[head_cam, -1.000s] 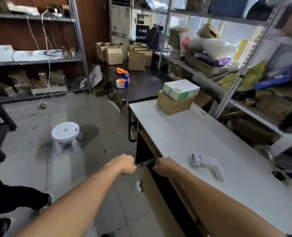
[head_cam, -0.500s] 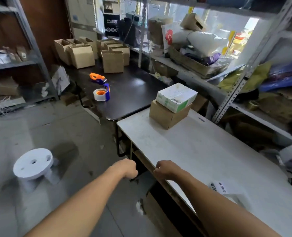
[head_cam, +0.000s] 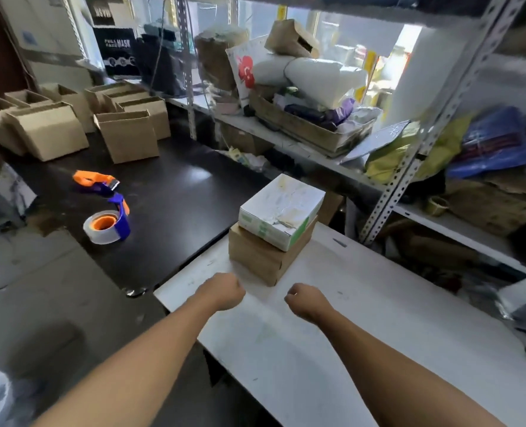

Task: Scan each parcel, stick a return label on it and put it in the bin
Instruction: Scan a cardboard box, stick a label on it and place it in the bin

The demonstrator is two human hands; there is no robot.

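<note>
Grey floor (head_cam: 40, 288); black table (head_cam: 169, 192); white table (head_cam: 363, 334); cluttered metal shelving (head_cam: 409, 167).

Both bare forearms reach forward, side by side. The left hand (head_cam: 223, 290) and right hand (head_cam: 305, 300) are curled into empty fists.

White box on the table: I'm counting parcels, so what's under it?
The white box sits on a brown cardboard box. Most of the brown box's top is covered.
</note>
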